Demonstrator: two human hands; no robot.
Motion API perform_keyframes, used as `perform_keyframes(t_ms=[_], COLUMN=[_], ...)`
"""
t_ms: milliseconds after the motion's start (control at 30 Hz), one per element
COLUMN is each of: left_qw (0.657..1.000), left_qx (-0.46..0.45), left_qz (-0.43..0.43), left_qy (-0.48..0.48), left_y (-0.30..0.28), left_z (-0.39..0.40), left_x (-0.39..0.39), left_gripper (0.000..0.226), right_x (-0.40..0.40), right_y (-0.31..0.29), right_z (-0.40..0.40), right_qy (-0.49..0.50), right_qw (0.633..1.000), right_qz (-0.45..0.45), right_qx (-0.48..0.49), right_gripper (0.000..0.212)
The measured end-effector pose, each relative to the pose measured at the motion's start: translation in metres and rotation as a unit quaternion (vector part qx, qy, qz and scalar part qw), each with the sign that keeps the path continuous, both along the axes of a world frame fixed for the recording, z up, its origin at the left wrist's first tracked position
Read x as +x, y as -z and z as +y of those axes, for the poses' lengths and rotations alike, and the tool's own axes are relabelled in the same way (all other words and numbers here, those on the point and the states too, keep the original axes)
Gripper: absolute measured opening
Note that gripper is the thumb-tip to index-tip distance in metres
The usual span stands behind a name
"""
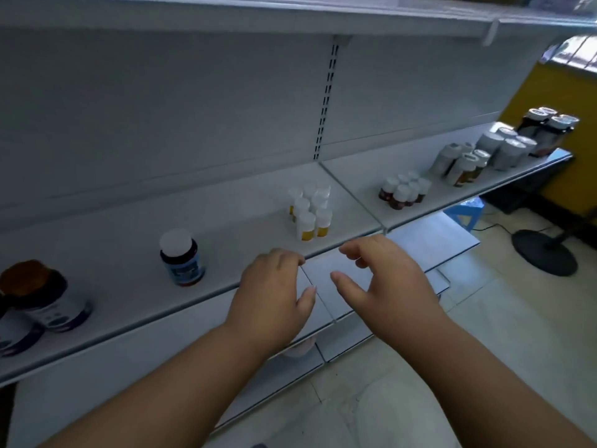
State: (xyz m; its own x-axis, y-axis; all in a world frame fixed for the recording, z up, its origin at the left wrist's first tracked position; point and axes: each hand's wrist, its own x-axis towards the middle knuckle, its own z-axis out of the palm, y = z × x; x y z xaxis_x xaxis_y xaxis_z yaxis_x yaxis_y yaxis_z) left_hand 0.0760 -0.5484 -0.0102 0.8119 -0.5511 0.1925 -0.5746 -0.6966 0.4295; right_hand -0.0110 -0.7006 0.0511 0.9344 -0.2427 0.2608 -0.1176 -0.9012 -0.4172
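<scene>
Currently reach stage: left hand (274, 286), right hand (378, 279) both empty, fingers (298, 260) loosely curled, over shelf (226, 244) edge. Bottles (311, 211) just ahead of hands; next move likely: extend forward, grip one.

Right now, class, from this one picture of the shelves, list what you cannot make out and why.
Blue-labelled bottle: head view, print blurred.
Jars at far left: head view, cut off by the frame edge.
Pale round thing below the left hand: head view, mostly hidden by the shelf above it.
Yellow-labelled bottles: head view, rear ones hidden by front ones.
</scene>
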Motion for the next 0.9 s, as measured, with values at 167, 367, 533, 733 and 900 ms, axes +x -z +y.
perform_keyframes(t_ms=[167, 367, 533, 733, 900], left_qw=[0.998, 0.99, 0.978, 0.968, 0.964], left_qx=[0.034, 0.07, 0.102, 0.134, 0.182], left_qz=[-0.002, -0.02, 0.01, 0.041, 0.029], left_qy=[-0.052, -0.119, -0.182, -0.206, -0.191], left_y=[0.005, 0.019, 0.026, 0.028, 0.045], left_z=[-0.027, -0.054, -0.075, -0.081, -0.081], left_x=[0.027, 0.047, 0.048, 0.047, 0.045], left_gripper=[0.057, 0.064, 0.094, 0.119, 0.124], right_x=[0.043, 0.107, 0.155, 0.177, 0.182], right_y=[0.008, 0.021, 0.029, 0.047, 0.051], right_z=[-0.042, -0.101, -0.142, -0.151, -0.147], right_qy=[-0.041, -0.129, -0.21, -0.261, -0.254], right_qw=[0.999, 0.991, 0.978, 0.965, 0.967], right_qz=[0.004, 0.007, 0.0, 0.012, 0.022], right_qx=[0.006, 0.026, 0.01, 0.017, 0.027], right_gripper=[0.032, 0.028, 0.024, 0.027, 0.03])
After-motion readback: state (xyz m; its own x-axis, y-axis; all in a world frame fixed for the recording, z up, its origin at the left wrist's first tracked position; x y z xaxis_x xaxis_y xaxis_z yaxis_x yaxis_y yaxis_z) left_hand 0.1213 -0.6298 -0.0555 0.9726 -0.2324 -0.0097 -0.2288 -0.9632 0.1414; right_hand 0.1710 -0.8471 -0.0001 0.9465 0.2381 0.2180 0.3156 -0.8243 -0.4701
